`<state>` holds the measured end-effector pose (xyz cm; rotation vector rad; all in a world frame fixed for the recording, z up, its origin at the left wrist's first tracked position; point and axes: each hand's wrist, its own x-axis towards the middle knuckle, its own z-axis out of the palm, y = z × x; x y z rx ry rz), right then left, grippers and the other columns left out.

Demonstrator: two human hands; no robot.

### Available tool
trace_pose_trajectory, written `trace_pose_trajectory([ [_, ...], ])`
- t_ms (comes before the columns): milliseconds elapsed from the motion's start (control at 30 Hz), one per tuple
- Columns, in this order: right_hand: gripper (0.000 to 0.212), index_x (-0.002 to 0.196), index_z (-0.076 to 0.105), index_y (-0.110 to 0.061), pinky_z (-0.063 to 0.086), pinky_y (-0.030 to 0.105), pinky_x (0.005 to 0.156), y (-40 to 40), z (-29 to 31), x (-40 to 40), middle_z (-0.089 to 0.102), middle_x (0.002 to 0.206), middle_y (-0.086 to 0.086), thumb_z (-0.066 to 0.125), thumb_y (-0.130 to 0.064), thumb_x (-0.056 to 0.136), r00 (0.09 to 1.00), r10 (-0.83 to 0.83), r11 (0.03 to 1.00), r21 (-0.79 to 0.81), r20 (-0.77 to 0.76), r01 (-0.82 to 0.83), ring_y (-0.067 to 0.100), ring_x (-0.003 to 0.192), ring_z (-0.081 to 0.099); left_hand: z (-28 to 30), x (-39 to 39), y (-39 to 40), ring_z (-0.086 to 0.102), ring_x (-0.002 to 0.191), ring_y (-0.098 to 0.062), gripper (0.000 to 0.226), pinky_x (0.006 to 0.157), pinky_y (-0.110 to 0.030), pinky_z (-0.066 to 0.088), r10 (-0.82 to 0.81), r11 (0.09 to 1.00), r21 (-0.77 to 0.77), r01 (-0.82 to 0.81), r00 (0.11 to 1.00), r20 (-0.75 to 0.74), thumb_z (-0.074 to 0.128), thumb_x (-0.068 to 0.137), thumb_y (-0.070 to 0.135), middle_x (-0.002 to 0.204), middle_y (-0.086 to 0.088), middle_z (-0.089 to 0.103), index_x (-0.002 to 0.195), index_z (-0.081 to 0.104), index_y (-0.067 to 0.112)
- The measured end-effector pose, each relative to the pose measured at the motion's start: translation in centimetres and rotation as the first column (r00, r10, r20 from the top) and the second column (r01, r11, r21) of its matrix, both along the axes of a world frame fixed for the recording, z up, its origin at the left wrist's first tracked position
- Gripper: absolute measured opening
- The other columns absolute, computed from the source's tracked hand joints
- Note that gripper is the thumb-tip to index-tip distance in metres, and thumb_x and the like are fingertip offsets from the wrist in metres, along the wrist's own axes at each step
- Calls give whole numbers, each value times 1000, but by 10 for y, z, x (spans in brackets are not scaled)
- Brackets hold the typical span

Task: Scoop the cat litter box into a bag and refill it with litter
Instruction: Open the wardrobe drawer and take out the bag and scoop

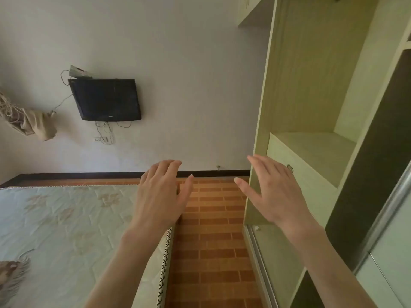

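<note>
Reaching forward with fingers point(169, 167) straight and spread, gripping nothing; left hand point(160, 196) above the bed's point(55, 218) far right corner, right hand point(273, 196) level with it, in front of the wardrobe's point(311, 85) drawer edge. Held out palms down, probably only to show both hands before starting. No litter box, bag or scoop anywhere in view; only brick-patterned floor point(213, 241) between bed and wardrobe, wall television point(105, 100) beyond.

A strip of brick floor point(213, 218) ran open toward twelve o'clock — hemmed by the bed point(66, 230) at nine and the wardrobe point(311, 152) at three.
</note>
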<state>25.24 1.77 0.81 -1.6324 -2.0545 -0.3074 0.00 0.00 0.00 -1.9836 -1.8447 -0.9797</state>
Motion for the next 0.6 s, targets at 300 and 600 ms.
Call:
trace_pose_trajectory([
  [300,72,154,31,-29,24,35,120,39,-14,-7,40,157,-6,26,-73,98,999,-30,999,32,24,29,15,147,35,-17,-5,49,54,130,-20,51,107,-41,44,-70,997,19,70,997,9,48,100,52,137,3,60,139,56,19],
  [600,75,155,31,-28,25,36,120,136,-28,4,40,158,-5,19,-74,97,999,-46,999,12,25,46,16,147,34,-30,19,150,54,128,-18,49,106,-36,43,-77,997,-7,77,997,-23,48,101,51,135,5,61,138,57,20],
])
